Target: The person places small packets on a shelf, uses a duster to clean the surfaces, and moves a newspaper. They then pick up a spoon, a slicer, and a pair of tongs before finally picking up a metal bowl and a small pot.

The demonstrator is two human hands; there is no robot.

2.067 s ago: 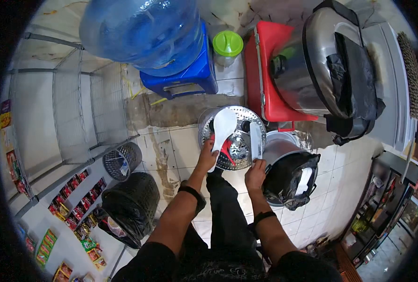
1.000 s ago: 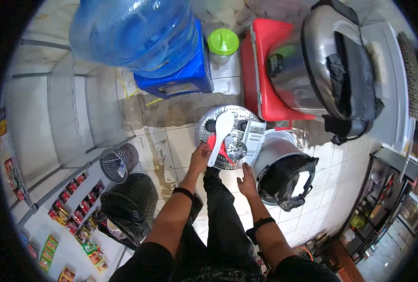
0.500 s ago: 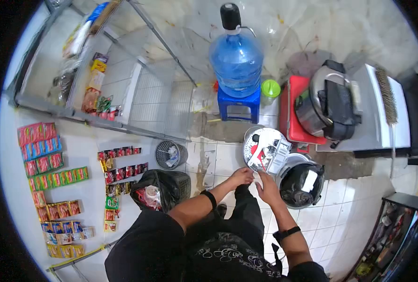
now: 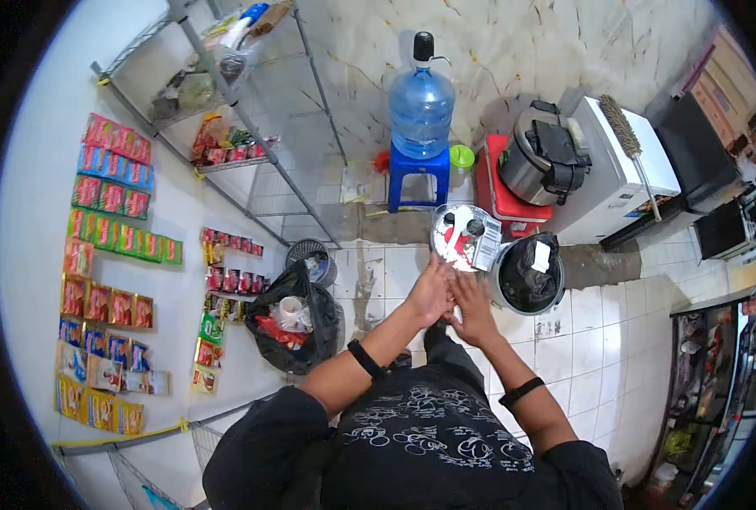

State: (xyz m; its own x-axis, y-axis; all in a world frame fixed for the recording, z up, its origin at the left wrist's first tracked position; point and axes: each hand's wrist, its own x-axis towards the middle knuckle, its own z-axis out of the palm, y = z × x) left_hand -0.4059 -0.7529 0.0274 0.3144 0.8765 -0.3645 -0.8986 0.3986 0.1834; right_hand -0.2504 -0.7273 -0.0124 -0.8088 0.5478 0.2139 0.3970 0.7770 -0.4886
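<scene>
My left hand (image 4: 430,295) and my right hand (image 4: 473,311) meet in front of my body, side by side and touching. The left is turned partly palm up with its fingers extended; the right has its fingers stretched forward across the left fingertips, slightly blurred. No held object shows between them. Just beyond the fingertips stands a round container (image 4: 438,228), its top crowded with a long white piece (image 4: 458,231), black round pieces (image 4: 475,227), something red and a pale ribbed box-shaped piece (image 4: 487,252). Black bands circle both forearms.
A bin lined with a black bag (image 4: 527,289) stands right of the container; another bagged bin (image 4: 317,331) stands left. Behind are a water bottle (image 4: 421,110) on a blue stool (image 4: 418,181), a red cooler (image 4: 497,194) under a steel pot (image 4: 526,153), and a wire rack (image 4: 280,157).
The view has shifted, showing more of the wall and right side. My hands have come together, the right now extended against the left; earlier they were slightly apart, the left fingers curled.
</scene>
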